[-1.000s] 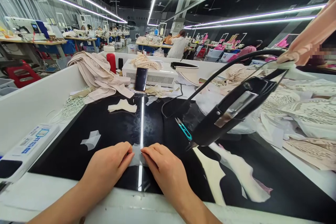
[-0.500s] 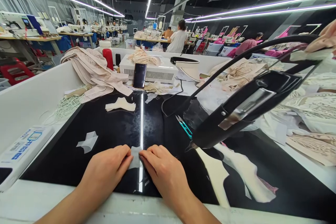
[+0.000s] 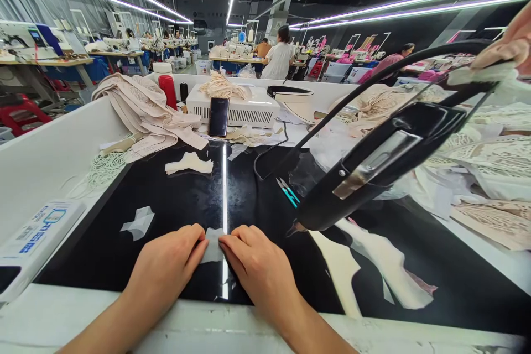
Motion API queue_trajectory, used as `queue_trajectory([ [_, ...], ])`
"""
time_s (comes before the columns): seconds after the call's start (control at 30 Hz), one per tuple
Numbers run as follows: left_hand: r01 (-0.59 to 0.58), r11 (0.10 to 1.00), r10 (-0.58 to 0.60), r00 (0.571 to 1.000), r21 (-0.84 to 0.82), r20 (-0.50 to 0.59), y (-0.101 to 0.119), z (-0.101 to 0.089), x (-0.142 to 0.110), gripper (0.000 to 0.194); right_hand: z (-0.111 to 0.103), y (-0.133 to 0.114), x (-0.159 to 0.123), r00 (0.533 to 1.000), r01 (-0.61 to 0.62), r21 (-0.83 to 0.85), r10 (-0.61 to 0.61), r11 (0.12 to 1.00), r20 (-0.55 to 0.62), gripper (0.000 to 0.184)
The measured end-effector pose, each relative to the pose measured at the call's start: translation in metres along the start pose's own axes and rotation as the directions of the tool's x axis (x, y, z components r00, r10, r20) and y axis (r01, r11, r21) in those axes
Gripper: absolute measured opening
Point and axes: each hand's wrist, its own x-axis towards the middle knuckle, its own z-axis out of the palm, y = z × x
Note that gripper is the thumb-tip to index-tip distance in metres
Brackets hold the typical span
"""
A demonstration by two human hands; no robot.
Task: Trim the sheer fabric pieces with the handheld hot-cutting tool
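A small piece of translucent white film (image 3: 213, 247) is pinched between my two hands, just above the glossy black work surface (image 3: 244, 204). My left hand (image 3: 170, 260) is closed on its left edge, thumb against bent fingers. On the opposite edge my right hand (image 3: 259, 265) is closed in a similar pinch. Left of my hands lies another translucent cut piece (image 3: 139, 223). Farther back rests a cream fabric piece (image 3: 189, 163). To the right, a pale yellow cut strip (image 3: 338, 268) and a white fabric strip (image 3: 394, 265) lie side by side.
A black machine head (image 3: 373, 171) hangs over the right side, its tip near my right hand. Teal thread snips (image 3: 288, 193) lie beside it. A phone (image 3: 218, 117) leans on a white vented box (image 3: 249, 113). Beige fabric (image 3: 145, 113) is heaped back left. People sit farther off.
My hands keep their pinch on the film with almost no movement. The whole view has shifted slightly, so the machine head appears a little farther left.
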Motion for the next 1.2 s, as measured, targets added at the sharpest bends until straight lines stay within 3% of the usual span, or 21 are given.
queue_trajectory([
  [0.13, -0.066, 0.986, 0.084, 0.99, 0.156, -0.11, -0.003, 0.001, -0.001, 0.025, 0.001, -0.001, 0.0, 1.0, -0.003, -0.002, 0.003, 1.0, 0.001, 0.023],
  [0.27, -0.19, 0.939, 0.251, 0.949, 0.288, -0.192, -0.001, -0.003, 0.0, 0.032, 0.001, -0.001, 0.001, 1.0, -0.004, 0.004, 0.004, 1.0, 0.002, 0.023],
  [0.47, -0.381, 0.919, 0.394, 0.894, 0.102, -0.215, 0.009, -0.001, -0.001, 0.034, 0.0, -0.001, 0.001, 0.999, 0.011, 0.03, -0.012, 0.999, 0.031, 0.023],
  [0.6, -0.479, 0.875, 0.478, 0.829, 0.075, -0.291, 0.011, 0.006, 0.001, 0.031, 0.003, 0.0, -0.001, 1.0, 0.013, 0.041, -0.014, 0.999, 0.023, 0.022],
  [0.7, -0.501, 0.859, 0.505, 0.797, 0.104, -0.331, 0.009, 0.01, 0.002, 0.031, 0.005, 0.001, -0.002, 1.0, 0.019, 0.05, -0.02, 0.999, 0.008, 0.02],
  [1.03, -0.495, 0.848, 0.53, 0.774, 0.192, -0.346, 0.008, 0.013, 0.002, 0.035, 0.008, 0.002, -0.002, 0.999, 0.031, 0.038, -0.03, 0.999, -0.02, 0.02],
  [1.2, -0.488, 0.859, 0.511, 0.788, 0.158, -0.343, 0.009, 0.011, 0.002, 0.035, -0.001, -0.001, 0.004, 0.995, 0.066, 0.097, -0.059, 0.993, -0.078, 0.02],
])
